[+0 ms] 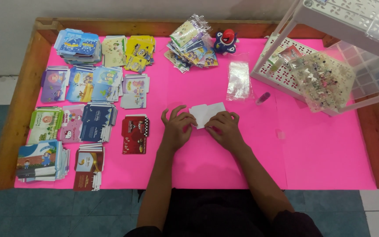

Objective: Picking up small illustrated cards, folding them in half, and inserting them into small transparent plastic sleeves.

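Note:
A small white paper envelope [207, 113] lies flat on the pink table cover [321, 162], near the middle. My left hand [177, 128] rests on its left end with the fingers spread and the tips pressing the paper. My right hand [224, 128] holds down its lower right part, fingers curled over the edge. Both hands touch the same piece. A red and black stack of printed envelopes [134, 134] lies just left of my left hand.
Many stacks of colourful printed envelopes [82, 94] cover the left half. Bagged packs [192, 44] and a small toy figure [225, 41] sit at the back. A clear plastic sleeve [238, 80], a small pink tube [262, 98] and a white plastic rack [330, 26] holding a bag of beads [323, 79] stand at right.

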